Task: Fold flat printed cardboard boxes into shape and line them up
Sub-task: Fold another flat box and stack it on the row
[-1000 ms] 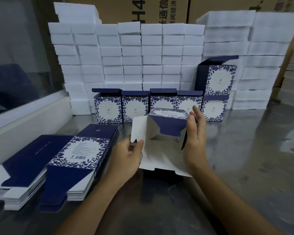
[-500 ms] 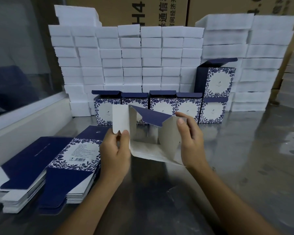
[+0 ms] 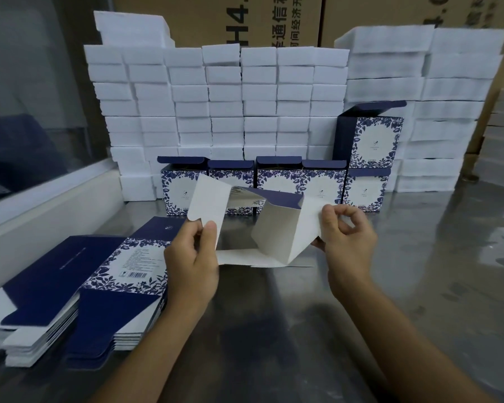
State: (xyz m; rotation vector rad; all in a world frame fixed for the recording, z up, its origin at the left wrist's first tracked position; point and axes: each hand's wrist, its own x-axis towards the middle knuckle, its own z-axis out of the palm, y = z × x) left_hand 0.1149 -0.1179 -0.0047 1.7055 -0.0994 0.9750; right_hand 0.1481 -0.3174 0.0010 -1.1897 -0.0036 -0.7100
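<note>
We see the left hand [image 3: 191, 261] and right hand [image 3: 346, 242] pinching a half-open box [image 3: 277, 231]. It is empty inside. Behind it stands a row of folded boxes [image 3: 274, 184].

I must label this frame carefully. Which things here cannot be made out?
Head view only:
- Small print on the flat blue-and-white printed cardboard stack: too small.
- Lettering on the brown cartons: cut by the top edge.
- Half-folded white-lined cardboard box: its printed outside faces away.
- Middle folded boxes: partly hidden behind it.

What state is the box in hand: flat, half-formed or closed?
Half-formed. The box is opened into a tube showing its white inside, flaps unfolded; left hand pinches one flap, right hand grips the other side.
</note>
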